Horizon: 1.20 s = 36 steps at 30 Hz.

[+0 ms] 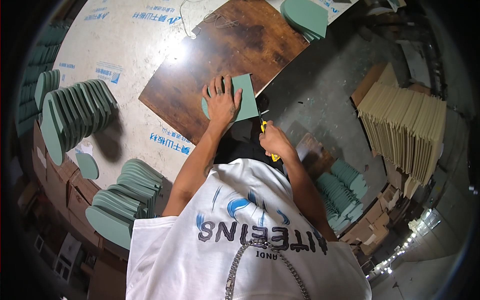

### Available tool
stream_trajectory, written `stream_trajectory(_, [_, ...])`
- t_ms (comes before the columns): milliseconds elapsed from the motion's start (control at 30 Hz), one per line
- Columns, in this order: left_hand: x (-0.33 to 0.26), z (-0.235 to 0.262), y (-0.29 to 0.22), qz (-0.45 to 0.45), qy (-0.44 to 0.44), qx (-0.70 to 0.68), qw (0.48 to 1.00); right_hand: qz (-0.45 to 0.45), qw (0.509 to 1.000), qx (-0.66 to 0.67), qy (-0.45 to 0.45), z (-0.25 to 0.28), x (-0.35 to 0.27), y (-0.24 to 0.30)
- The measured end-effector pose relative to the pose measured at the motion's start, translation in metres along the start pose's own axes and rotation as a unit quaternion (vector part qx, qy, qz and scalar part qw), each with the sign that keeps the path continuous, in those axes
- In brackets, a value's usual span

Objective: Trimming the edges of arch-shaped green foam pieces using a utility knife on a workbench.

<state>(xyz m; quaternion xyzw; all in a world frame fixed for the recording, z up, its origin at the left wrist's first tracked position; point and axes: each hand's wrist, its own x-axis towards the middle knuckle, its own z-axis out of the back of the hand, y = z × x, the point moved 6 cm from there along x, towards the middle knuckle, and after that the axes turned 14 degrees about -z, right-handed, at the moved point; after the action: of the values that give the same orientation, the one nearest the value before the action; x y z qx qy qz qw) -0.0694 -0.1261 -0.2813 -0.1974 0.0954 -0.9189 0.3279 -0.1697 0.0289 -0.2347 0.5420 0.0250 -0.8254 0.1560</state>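
Pressing a green foam sheet [242, 98] flat on a brown board [225, 60], the open left hand [222, 102] sits near the yellow-handled cutter [263, 126] gripped by the right hand [274, 142], so a slip could nick fingers

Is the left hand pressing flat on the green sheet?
Yes, the left hand lies spread flat on the green sheet on the brown board.

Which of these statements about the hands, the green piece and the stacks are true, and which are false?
1. The left hand lies flat on a green piece. True.
2. The right hand is empty. False: it grips a yellow-handled cutter.
3. The green piece rests on a dark wooden board. True.
4. The tan sheets stand at the person's left. False: they stand at the right.
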Motion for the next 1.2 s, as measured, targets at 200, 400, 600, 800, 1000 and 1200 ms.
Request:
stream_trajectory(200, [0.002,-0.005,0.001,-0.009,0.011,0.01,1.0,0.034,0.994,-0.062,-0.078,-0.016,0.024,-0.015])
stream_trajectory(400, [-0.005,-0.005,0.007,-0.009,0.009,0.02,1.0,0.04,0.993,-0.068,-0.085,-0.022,0.029,-0.008])
stream_trajectory(600, [0.001,-0.011,-0.003,0.0,0.033,0.004,0.999,-0.033,0.992,-0.046,-0.115,-0.106,0.113,-0.077])
stream_trajectory(800, [0.011,-0.002,0.007,0.008,0.016,0.013,1.0,0.02,0.728,0.669,0.152,-0.061,0.094,-0.035])
stream_trajectory(1000, [0.025,-0.001,-0.006,0.031,0.044,-0.038,0.998,0.131,0.788,0.601,0.007,-0.028,0.066,-0.01])
stream_trajectory(1200, [-0.018,0.013,0.032,0.269,0.185,-0.562,0.76,0.224,0.839,0.48,-0.125,0.058,-0.023,-0.003])
